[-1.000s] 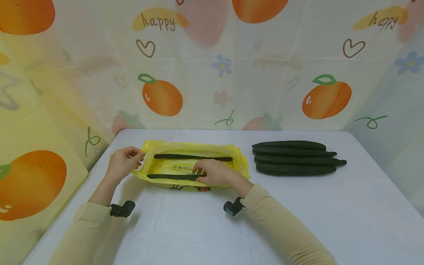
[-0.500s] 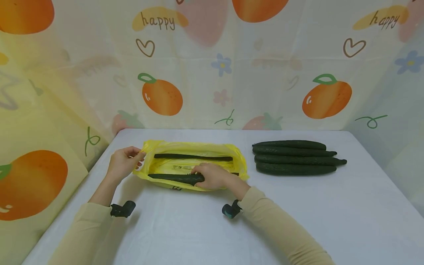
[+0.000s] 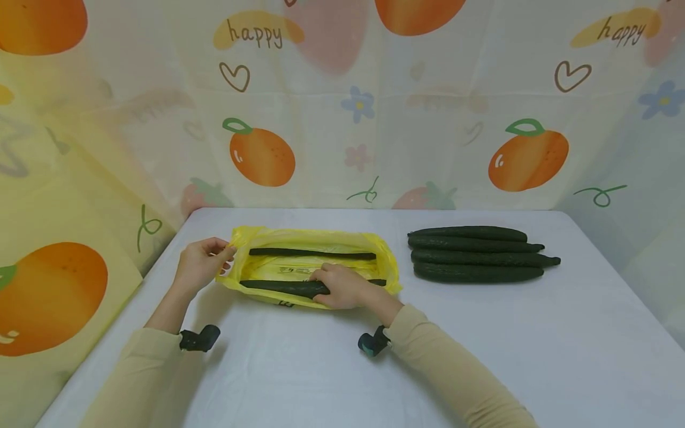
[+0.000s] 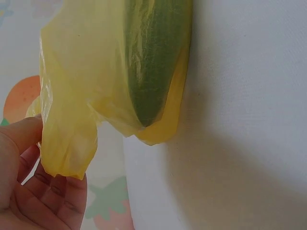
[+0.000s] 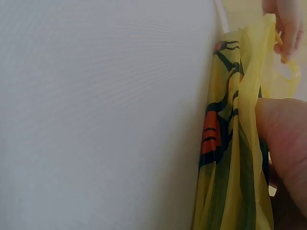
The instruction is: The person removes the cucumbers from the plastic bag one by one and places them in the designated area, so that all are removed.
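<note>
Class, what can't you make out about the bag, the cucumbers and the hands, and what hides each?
Head view: part of the near cucumber, covered by the right hand.
Head view: the small print inside the bag, too small to read.
Head view: the far dark strip, too plain to identify.
Left wrist view: part of the left hand, cut off by the left and bottom edges.
</note>
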The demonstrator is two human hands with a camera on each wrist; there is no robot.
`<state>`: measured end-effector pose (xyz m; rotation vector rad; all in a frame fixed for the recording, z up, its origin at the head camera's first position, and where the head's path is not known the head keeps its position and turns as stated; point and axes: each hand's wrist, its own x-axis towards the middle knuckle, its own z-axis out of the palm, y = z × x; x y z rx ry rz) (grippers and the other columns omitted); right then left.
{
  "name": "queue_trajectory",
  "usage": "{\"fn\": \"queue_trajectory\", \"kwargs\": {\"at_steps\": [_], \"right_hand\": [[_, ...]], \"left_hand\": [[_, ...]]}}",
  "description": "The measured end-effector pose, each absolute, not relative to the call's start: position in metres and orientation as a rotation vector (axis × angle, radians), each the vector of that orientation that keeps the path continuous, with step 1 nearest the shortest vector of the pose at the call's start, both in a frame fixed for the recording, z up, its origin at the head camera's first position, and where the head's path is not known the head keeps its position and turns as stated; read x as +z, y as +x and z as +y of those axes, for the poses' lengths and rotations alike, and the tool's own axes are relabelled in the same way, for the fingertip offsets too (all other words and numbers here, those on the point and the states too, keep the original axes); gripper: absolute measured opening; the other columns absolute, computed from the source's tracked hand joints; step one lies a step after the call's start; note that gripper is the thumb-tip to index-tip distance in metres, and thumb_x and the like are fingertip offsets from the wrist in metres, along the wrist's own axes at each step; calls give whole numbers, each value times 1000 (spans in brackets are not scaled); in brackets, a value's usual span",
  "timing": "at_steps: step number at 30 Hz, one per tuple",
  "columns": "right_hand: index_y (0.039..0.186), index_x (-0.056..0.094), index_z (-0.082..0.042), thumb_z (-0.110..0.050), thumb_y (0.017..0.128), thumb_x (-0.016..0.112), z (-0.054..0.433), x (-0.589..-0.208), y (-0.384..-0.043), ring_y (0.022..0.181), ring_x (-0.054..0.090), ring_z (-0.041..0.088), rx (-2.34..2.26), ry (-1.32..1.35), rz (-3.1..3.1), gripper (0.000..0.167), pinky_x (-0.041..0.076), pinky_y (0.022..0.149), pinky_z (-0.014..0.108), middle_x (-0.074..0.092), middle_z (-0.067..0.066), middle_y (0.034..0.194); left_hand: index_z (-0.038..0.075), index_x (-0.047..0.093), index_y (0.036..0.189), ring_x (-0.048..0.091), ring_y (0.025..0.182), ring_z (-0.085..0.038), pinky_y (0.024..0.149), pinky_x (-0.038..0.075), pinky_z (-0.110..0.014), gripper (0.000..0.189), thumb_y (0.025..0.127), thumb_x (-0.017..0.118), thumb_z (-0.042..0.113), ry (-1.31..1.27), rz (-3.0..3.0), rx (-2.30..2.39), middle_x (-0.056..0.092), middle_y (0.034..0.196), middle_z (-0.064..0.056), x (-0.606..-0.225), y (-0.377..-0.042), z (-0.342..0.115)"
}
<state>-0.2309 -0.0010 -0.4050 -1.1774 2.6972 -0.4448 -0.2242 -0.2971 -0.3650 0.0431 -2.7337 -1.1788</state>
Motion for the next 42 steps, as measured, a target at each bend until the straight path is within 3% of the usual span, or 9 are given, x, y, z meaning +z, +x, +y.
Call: {"fn": "queue_trajectory", "kwargs": {"at_steps": [9,34,42], "right_hand": [[131,48,-8,-31,93,53,0,-402,-232,111,55,21,-510,-1117,2693,45,47,92,33,55,8,126],[130,44,-5,-26,93,53,-2,-401,-229,105,55,20,-601,-1017,2783,43,47,88,32,50,10,124],[131,43,-7,-26,93,54,-2,-398,-227,120,48,26,-627,-1001,2812,44,41,100,37,47,11,131]], "left_hand": [[0,65,95,63,59,-9,53,53,-24,30,89,61,30,26,-2721,-1177,68,81,-14,-367,-224,-299],[1,64,95,62,58,-8,52,52,-23,28,89,61,27,12,-2720,-1158,68,80,-13,-364,-224,-302],[1,64,96,62,58,-8,52,52,-24,27,89,61,27,10,-2727,-1146,67,81,-14,-363,-224,-302]]}}
